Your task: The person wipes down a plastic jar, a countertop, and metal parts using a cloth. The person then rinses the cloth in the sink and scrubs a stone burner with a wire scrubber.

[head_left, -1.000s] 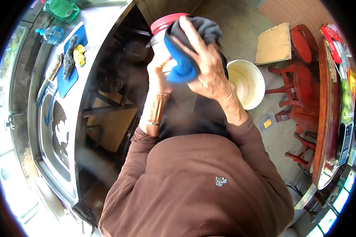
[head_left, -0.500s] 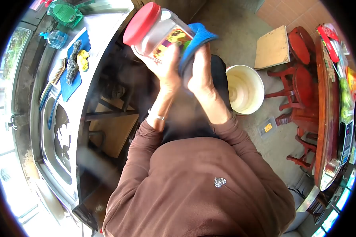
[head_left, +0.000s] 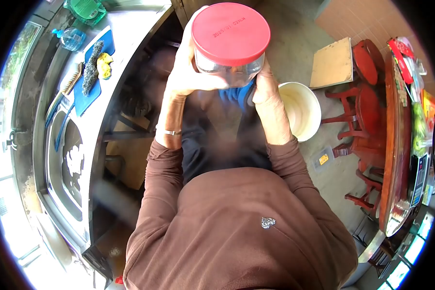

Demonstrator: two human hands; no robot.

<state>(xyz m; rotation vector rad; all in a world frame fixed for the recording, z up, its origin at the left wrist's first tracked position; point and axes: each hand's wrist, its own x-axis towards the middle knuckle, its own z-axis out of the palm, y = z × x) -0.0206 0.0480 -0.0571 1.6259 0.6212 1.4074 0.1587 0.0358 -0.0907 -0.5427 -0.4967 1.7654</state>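
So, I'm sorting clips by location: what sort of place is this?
Most likely a kitchen, though home or eatery I can't tell: a metal sink is set into the counter, with a brush and what looks like a grey scourer lying near it.

I hold a clear jar [head_left: 217,69] with its ribbed red lid [head_left: 231,36] on, dark print across the top, lid tilted towards me; a blue cloth [head_left: 239,94] shows in folds just below, partly hidden.
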